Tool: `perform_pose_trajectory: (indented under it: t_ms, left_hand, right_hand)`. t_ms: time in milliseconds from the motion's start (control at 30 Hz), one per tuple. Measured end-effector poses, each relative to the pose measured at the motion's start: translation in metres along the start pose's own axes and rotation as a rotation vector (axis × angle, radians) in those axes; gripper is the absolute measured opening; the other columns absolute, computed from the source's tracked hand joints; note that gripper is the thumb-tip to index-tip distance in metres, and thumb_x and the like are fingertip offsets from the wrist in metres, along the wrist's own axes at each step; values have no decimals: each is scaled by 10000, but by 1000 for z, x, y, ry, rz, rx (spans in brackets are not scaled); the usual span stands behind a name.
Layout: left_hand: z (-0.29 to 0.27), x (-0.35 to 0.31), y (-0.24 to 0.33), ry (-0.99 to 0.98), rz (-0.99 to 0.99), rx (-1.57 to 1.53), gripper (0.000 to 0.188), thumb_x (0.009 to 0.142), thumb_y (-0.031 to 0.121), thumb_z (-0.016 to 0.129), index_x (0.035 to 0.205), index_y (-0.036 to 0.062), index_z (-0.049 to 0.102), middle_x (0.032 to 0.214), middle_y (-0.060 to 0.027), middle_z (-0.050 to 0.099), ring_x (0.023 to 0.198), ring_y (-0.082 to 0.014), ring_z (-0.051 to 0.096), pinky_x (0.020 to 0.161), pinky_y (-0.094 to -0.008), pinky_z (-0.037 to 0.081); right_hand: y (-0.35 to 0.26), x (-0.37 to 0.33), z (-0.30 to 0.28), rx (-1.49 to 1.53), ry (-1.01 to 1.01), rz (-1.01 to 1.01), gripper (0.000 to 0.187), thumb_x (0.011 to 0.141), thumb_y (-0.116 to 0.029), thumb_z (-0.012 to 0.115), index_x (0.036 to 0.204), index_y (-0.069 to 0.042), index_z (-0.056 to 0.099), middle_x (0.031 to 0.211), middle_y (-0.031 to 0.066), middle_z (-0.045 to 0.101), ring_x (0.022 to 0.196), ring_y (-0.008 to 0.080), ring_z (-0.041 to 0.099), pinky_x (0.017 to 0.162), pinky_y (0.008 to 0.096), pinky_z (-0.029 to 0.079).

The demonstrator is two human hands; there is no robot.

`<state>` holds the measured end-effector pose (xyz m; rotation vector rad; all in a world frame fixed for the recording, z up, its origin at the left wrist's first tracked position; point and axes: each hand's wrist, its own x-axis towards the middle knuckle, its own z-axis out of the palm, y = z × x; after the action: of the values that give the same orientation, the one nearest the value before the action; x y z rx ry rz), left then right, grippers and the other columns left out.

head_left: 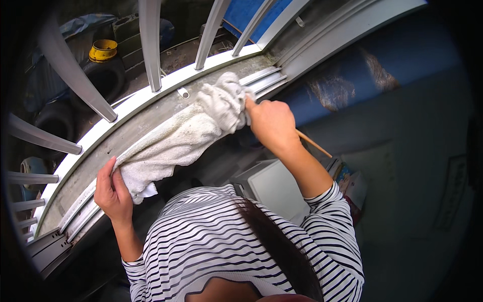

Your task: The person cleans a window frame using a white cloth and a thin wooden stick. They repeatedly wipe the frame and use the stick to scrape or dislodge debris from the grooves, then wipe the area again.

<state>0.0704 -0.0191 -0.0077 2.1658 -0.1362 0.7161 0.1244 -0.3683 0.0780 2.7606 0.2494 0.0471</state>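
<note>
A whitish terry towel lies stretched along the window's sill track, its far right end bunched into thick folds. My right hand is closed on that bunched end. From beneath my right wrist a thin wooden stick juts out; whether my fingers hold it is hidden. At the near left end, my left hand pinches the towel's edge between thumb and fingers, beside the white track rails. The towel's lower edge hangs inward over the sill, with a small white corner drooping.
White metal bars rise from the curved outer ledge. Outside are a yellow round container, dark tires and a blue panel. Below to the right stand a white box-like object and a blue surface with brownish patches.
</note>
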Motion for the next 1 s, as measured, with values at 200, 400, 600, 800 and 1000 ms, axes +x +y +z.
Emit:
perform_pose_trajectory:
  t_ms: [200, 400, 600, 800, 1000]
  left_hand:
    - [0, 1, -1, -8, -1, 38, 215, 896, -64, 587, 1092, -28, 665, 994, -152, 700, 853, -230, 680, 750, -293, 518]
    - [-1, -1, -1, -5, 42, 54, 239, 880, -71, 590, 1097, -9, 667, 978, -152, 697, 858, -244, 680, 773, -293, 514]
    - [-1, -1, 4, -22, 23, 97, 227, 874, -55, 615, 1080, 12, 684, 896, -96, 684, 745, -137, 620, 667, -225, 472]
    - [0, -4, -3, 21, 12, 49, 248, 866, -70, 620, 1088, 12, 694, 920, -85, 693, 751, -114, 610, 672, -223, 468]
    - [-1, -4, -10, 17, -11, 63, 226, 875, -58, 622, 1081, 3, 692, 938, -90, 695, 799, -125, 622, 709, -231, 475]
  right_hand:
    - [33, -7, 3, 155, 66, 115, 385, 851, -137, 551, 1180, -271, 697, 669, 170, 648, 653, 336, 663, 607, 446, 529]
    - [95, 29, 27, -220, -31, 276, 198, 860, -141, 564, 903, -128, 757, 801, 109, 728, 767, 290, 727, 640, 393, 568]
    - [120, 68, 52, -305, -115, 208, 168, 827, -121, 597, 842, -128, 765, 853, 78, 744, 801, 266, 733, 612, 357, 558]
    - [119, 49, 59, -115, 114, 36, 132, 776, -104, 595, 704, -83, 704, 734, 179, 689, 680, 340, 695, 594, 430, 545]
    - [78, 18, 39, -48, 111, -27, 185, 903, -148, 526, 860, -88, 695, 649, 116, 667, 632, 296, 690, 577, 411, 540]
